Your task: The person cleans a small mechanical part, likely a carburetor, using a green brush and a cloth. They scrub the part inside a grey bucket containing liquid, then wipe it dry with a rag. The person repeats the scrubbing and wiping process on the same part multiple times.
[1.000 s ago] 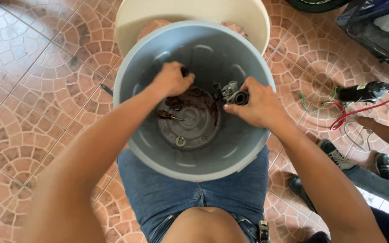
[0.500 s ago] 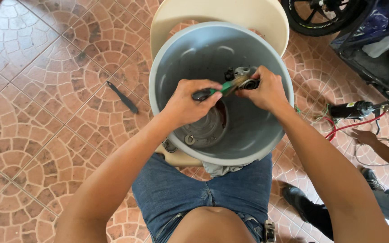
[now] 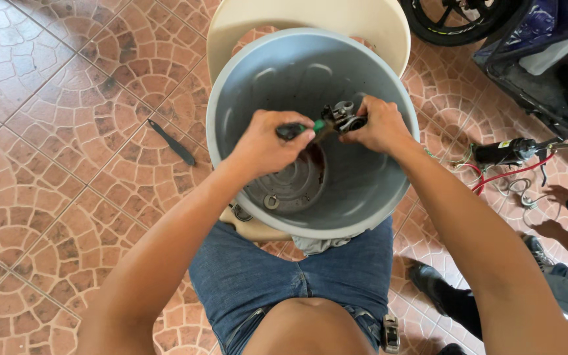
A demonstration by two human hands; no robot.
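Terracotta tile floor (image 3: pixel 54 164) in a fan pattern, with a grey plastic tub (image 3: pixel 363 204) resting against my knees. Inside the tub, my left hand (image 3: pixel 264 144) is closed around a screwdriver with a green-and-black handle (image 3: pixel 300 129). My right hand (image 3: pixel 379 125) clamps a small metal fitting (image 3: pixel 340 118) (tool tip meets it). A second dark screwdriver (image 3: pixel 172 142) lies on the tiles, left of the tub

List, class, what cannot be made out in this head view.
- Small grey metal part: its far side hidden by the right hand.
- Green-and-black tool handle: mostly covered by the left hand.
- Black motorcycle wheel: cut off by the top edge.
- Cream plastic stool: largely behind the grey plastic tub.
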